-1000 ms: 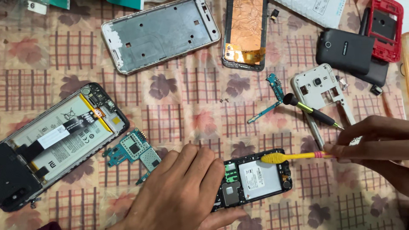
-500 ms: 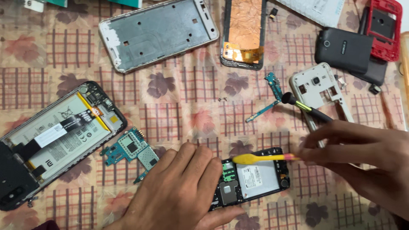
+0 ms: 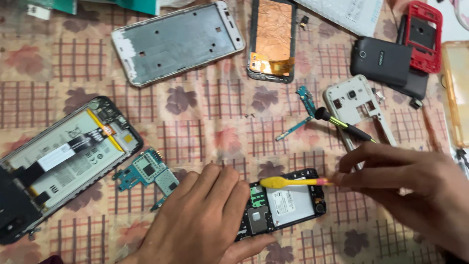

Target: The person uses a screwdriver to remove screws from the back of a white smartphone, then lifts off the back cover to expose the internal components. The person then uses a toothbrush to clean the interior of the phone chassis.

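Left hand (image 3: 205, 220) lies flat w/ fingers spread, pressing down on the left end of a small opened phone (image 3: 286, 203) near the front edge, gripping nothing, just pinning it. Far left of it sits a bigger opened phone (image 3: 63, 161) w/ battery showing, tilted; just right of that a loose blue-green circuit board (image 3: 149, 173), close to the left hand's thumb side. Farther back, a silver phone frame (image 3: 178, 41), then a screen unit w/ copper foil backing (image 3: 271, 39). Mid-scene: a thin flex strip (image 3: 300, 115) & a black-handled screwdriver (image 3: 344, 124) resting across a white phone frame (image 3: 359, 110). Right hand (image 3: 415, 190) pinches the pink end of a yellow pry tool (image 3: 293, 182), whose flat tip lies over the small phone's upper edge, near the left fingertips. Far right: dark phone body (image 3: 381, 61), red frame (image 3: 422, 34), clear orange case (image 3: 457, 93). All on a checked floral cloth (image 3: 205, 127) over the counter.
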`<state>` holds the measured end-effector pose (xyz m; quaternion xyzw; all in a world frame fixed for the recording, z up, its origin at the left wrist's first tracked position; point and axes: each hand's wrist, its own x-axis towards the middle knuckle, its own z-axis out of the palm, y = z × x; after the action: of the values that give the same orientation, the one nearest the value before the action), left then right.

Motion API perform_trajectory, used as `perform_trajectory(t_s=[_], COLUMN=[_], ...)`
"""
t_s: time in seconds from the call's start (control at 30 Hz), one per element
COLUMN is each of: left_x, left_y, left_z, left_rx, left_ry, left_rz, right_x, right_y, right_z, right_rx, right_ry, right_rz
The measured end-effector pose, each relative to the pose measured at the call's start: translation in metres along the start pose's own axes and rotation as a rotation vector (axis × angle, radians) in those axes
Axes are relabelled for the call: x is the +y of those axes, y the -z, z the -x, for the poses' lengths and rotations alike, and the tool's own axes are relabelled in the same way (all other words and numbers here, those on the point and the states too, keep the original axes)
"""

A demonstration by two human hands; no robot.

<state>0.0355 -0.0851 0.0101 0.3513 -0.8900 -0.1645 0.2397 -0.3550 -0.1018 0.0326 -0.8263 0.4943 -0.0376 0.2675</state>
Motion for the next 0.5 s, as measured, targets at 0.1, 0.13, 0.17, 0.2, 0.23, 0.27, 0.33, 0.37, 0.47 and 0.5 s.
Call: perform_trajectory(t_s=[0.1,0.13,0.17,0.2,0.23,0.27,0.33,0.37,0.47,0.5], left_x=[0.001,0.001,0.001,0.001,0.001,0.002,0.002,0.002,0.002,0.001], left_y=[0.002,0.002,0.003,0.003,0.003,0.003,0.003,0.002,0.001,0.001], left_z=[-0.003,-0.004,-0.004,-0.004,-0.004,-0.004,-0.003,-0.002,-0.001,-0.001], left_rx=[-0.028,-0.028,-0.027,-0.01,0.01,0.03,0.03,0.025,-0.033,-0.006], left_ry=[0.022,0.021,0.021,0.007,-0.006,-0.015,-0.012,-0.013,0.018,0.007], left_rz=[0.001,0.005,0.011,-0.001,-0.016,-0.033,-0.039,-0.044,-0.018,-0.03], right_x=[0.012,0.021,0.03,0.038,0.046,0.05,0.054,0.052,0.043,0.038], right_y=[0.008,0.014,0.019,0.02,0.015,0.002,-0.036,-0.058,-0.114,-0.125], right_z=[0.003,0.002,0.004,0.008,0.016,0.031,0.068,0.089,0.117,0.114], right_rx=[0.001,-0.002,-0.007,-0.014,0.041,0.094,0.199,0.257,0.103,-0.002], right_ry=[0.024,0.045,0.065,0.088,0.011,-0.063,-0.19,-0.247,-0.719,-0.926], right_rz=[0.04,0.062,0.086,0.113,0.107,0.099,0.07,0.05,-0.085,-0.144])
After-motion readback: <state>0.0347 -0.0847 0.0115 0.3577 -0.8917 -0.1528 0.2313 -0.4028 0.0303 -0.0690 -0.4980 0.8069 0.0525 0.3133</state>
